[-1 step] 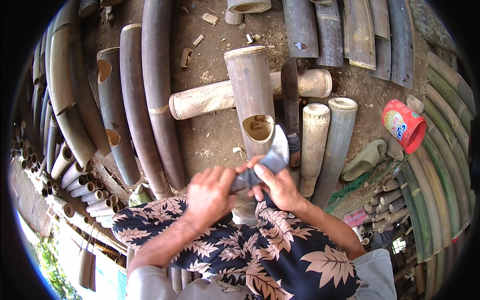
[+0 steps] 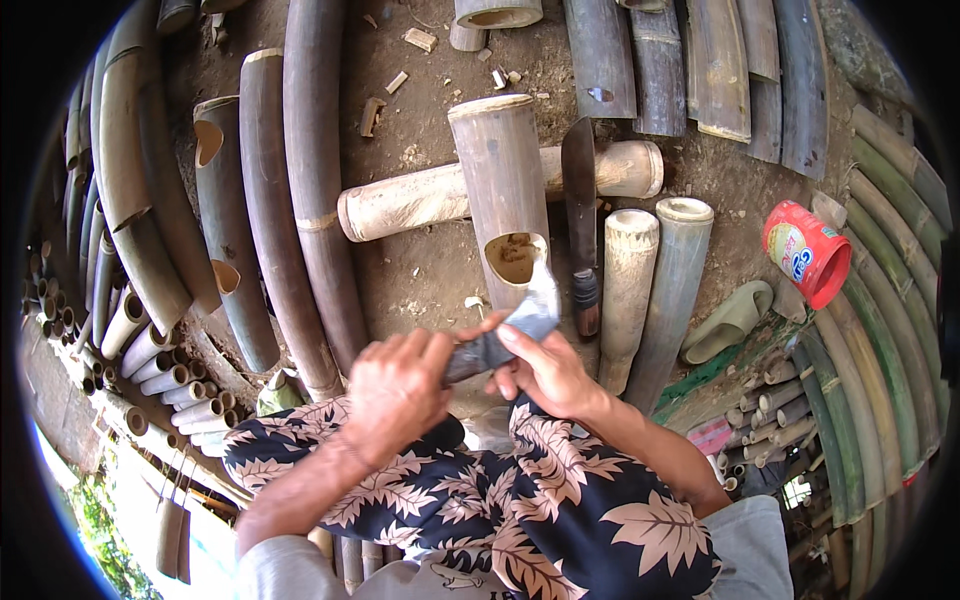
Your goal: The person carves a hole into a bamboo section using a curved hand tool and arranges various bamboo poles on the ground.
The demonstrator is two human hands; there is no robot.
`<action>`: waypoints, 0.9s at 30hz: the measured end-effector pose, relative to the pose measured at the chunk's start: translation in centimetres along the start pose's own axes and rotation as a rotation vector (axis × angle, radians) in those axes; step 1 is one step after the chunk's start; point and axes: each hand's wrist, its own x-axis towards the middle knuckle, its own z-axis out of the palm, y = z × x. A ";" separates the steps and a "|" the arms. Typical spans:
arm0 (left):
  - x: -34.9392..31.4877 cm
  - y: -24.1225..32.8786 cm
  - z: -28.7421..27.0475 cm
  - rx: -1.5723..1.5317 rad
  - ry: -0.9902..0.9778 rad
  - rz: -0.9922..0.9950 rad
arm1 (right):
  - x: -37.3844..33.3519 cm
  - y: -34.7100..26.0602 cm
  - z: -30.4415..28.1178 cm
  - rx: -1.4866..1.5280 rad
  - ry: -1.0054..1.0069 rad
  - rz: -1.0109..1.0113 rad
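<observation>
Left hand (image 2: pixel 398 378), clenched on the handle of a curved knife (image 2: pixel 537 308), shifted leftward with it since the earlier frame; right hand (image 2: pixel 550 372) grasps near the blade's base. Ahead, a holed bamboo section (image 2: pixel 498 180) crosses a pale log (image 2: pixel 400 203) on earthen ground (image 2: pixel 410 285).

Earth floor (image 2: pixel 405 290): pale bamboo log (image 2: pixel 405 202) crosswise, wood chips (image 2: pixel 421 39), olive clog (image 2: pixel 728 323).

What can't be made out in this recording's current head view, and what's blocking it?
All in the head view:
Handle end of the curved knife: covered by the left hand.
Near end of the holed bamboo tube: hidden behind the knife and right hand.
Far ends of the bamboo pieces at upper right: cut off by the top edge.
</observation>
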 end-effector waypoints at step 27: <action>1.3 0.1 -2.3 0.215 -0.184 -0.011 | 1.8 0.8 0.3 0.124 0.092 0.078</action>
